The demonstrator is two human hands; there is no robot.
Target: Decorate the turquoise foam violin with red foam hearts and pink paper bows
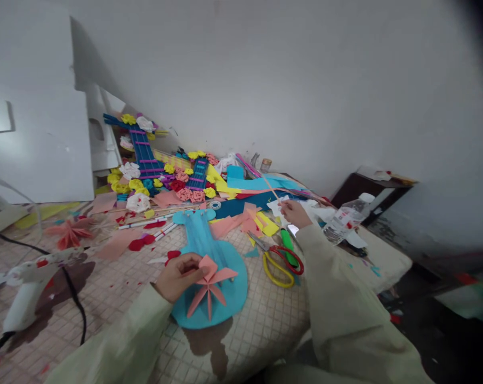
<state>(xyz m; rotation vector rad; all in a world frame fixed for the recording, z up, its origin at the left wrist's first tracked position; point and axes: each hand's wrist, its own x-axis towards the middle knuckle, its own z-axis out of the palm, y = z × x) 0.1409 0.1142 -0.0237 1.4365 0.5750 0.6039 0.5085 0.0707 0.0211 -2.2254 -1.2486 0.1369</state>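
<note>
My left hand (pixel 180 274) pinches a petal of a folded pink paper flower (pixel 210 292). The flower is over the round body of a blue guitar-shaped paper cutout (pixel 236 261), which has strings along its neck. Farther right, my right hand (pixel 294 213) is closed on the lower end of a thin wooden stick (pixel 271 188) that slants up and to the left. Below that hand lie scissors (pixel 279 269) with one red and one yellow handle loop, beside a green-handled tool (pixel 289 246).
A white glue gun (pixel 29 298) with a black cord rests at the left, near another pink paper flower (pixel 69 232). Decorated blue paper guitars (pixel 143 152) and crepe flowers crowd the back. A plastic bottle (pixel 347 218) lies tilted at the right. Paper scraps (pixel 241 220) cover the middle.
</note>
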